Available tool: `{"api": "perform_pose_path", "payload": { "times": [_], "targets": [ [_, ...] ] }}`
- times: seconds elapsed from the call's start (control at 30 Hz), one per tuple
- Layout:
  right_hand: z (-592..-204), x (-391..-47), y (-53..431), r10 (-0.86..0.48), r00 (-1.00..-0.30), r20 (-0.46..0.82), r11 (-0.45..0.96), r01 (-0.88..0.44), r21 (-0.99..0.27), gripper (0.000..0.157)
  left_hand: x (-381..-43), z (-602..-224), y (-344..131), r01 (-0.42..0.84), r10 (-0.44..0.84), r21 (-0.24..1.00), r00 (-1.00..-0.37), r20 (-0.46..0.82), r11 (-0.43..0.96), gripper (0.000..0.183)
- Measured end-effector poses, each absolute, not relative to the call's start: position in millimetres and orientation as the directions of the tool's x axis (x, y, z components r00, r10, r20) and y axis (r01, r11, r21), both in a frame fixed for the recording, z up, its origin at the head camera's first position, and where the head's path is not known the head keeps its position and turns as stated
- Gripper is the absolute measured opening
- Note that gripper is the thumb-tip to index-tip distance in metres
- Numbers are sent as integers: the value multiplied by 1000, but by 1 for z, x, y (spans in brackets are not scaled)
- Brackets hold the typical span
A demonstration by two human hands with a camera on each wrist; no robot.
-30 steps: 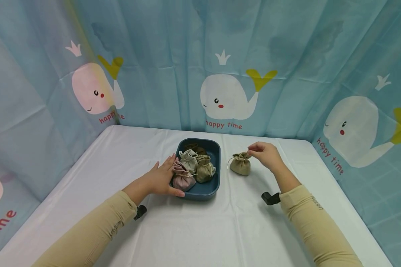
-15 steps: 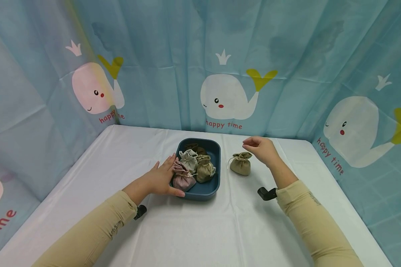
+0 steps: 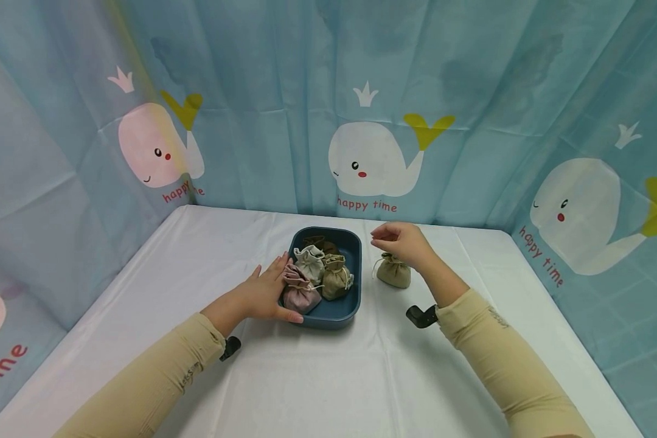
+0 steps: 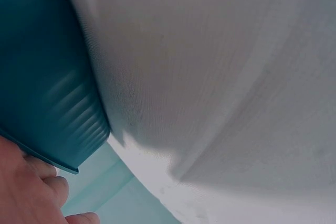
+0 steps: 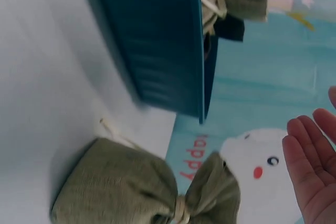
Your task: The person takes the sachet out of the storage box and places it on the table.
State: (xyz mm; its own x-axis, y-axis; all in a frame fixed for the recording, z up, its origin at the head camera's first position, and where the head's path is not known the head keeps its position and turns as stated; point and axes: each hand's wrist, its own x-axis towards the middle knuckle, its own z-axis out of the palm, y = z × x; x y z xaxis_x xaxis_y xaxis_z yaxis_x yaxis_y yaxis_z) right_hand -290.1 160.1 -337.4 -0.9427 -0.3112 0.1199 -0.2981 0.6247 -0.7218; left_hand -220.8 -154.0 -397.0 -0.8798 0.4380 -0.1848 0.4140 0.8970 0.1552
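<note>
A dark blue rectangular box [image 3: 328, 323] holds several drawstring pouches: a mauve pouch [image 3: 301, 299], a whitish pouch [image 3: 309, 260], an olive pouch [image 3: 335, 285] and a dark brown one at the back. My left hand [image 3: 264, 293] rests on the box's left rim with fingers spread, the thumb at the front corner. Right of the box, another olive drawstring pouch [image 3: 394, 277] stands upright on the table. Above it hovers my right hand [image 3: 405, 242], fingers slightly bent and holding nothing. In the right wrist view its fingers [image 5: 307, 150] are apart from the pouch's tied neck [image 5: 181, 208].
A white cloth covers the table [image 3: 317, 383]. Blue curtains [image 3: 263, 152] with whale prints enclose its back and sides. Black wrist-camera mounts [image 3: 421, 316] stick out below both sleeves.
My right hand has drawn back from the olive pouch's top and moved left over it, toward the box. The left hand, box and pouches have stayed in place.
</note>
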Motion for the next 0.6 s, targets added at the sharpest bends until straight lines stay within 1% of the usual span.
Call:
{"api": "perform_pose_path", "payload": {
  "times": [0.17, 0.33, 0.47, 0.6],
  "targets": [
    [-337, -289, 147, -382, -916, 120, 643, -357, -677, 22, -221, -398, -154, 415, 439, 160, -880, -181, 896, 121],
    [-338, -285, 136, -458, -880, 124, 632, -421, -651, 22, -221, -398, -154, 414, 438, 158, -880, -182, 896, 121],
    [-339, -285, 129, -499, -862, 93, 630, -434, -644, 26, -221, -397, -154, 412, 437, 162, -881, -183, 897, 122],
    [-343, -289, 123, -509, -860, 48, 650, -420, -633, 31, -221, -398, -155, 409, 435, 164, -881, -183, 898, 123]
  ]
}}
